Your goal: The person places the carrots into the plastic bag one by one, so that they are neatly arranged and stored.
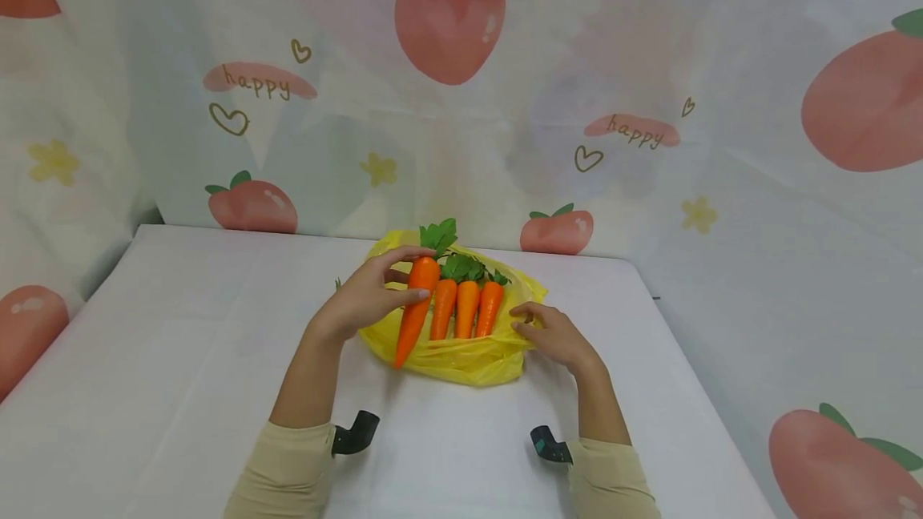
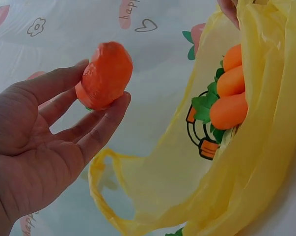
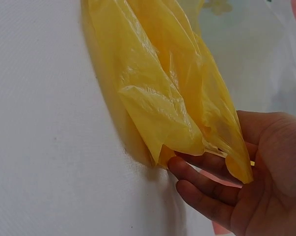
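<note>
My left hand (image 1: pixel 371 295) grips an orange carrot (image 1: pixel 418 307) between thumb and fingers, its leafy top up and its tip slanting down over the bag's left side. In the left wrist view the carrot (image 2: pixel 107 76) shows end-on, held off the surface. Three more carrots (image 1: pixel 467 307) with green leaves lie side by side in the open yellow plastic bag (image 1: pixel 461 363). My right hand (image 1: pixel 555 335) holds the bag's right edge. In the right wrist view the bag film (image 3: pixel 162 108) passes between that hand's thumb and fingers.
The bag lies on a white-covered table (image 1: pixel 216 343) near its back edge. Behind rises a curtain (image 1: pixel 469 142) printed with fruit. A bit of green leaf (image 2: pixel 174 232) shows beside the bag's handle loop (image 2: pixel 101 191). Black curved pieces (image 1: pixel 356 432) stick out from both sleeves.
</note>
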Tool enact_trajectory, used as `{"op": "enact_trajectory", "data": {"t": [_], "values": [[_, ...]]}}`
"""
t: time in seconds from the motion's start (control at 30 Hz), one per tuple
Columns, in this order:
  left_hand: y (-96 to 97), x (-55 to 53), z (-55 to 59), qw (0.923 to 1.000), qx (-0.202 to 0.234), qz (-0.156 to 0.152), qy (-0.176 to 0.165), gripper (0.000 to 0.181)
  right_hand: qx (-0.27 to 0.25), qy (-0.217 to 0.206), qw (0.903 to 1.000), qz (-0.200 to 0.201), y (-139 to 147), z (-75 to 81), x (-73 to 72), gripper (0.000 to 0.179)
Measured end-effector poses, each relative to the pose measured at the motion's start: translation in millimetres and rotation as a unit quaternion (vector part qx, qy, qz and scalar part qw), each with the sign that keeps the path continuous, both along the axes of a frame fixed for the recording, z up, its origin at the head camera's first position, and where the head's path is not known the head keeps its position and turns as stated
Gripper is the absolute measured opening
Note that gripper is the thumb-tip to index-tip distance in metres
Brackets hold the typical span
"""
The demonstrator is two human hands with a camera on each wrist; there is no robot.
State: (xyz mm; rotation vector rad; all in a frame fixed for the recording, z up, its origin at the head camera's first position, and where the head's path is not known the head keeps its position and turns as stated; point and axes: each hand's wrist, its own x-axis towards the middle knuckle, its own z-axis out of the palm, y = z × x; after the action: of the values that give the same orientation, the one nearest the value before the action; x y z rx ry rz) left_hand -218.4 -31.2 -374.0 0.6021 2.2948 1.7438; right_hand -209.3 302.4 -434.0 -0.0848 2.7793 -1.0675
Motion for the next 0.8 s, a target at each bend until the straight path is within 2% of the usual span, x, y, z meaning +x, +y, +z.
{"op": "enact_trajectory", "data": {"t": [0.27, 0.5, 0.8], "values": [[9.6, -6.6, -11.7, 0.9998, 0.018, -0.004, 0.006, 0.054, -0.003, 0.003, 1.0, 0.002, 1.7, -2.5, -1.1, 0.032], [17.0, -8.4, -20.1, 0.9995, 0.018, 0.021, -0.015, 0.055, -0.006, 0.005, 1.0, 0.004, 0.6, -1.3, 0.1, 0.031], [24.7, -14.7, -32.2, 0.9984, 0.009, 0.053, -0.015, 0.057, -0.004, 0.002, 1.0, 0.002, -0.1, 1.9, 1.5, 0.032]]}}
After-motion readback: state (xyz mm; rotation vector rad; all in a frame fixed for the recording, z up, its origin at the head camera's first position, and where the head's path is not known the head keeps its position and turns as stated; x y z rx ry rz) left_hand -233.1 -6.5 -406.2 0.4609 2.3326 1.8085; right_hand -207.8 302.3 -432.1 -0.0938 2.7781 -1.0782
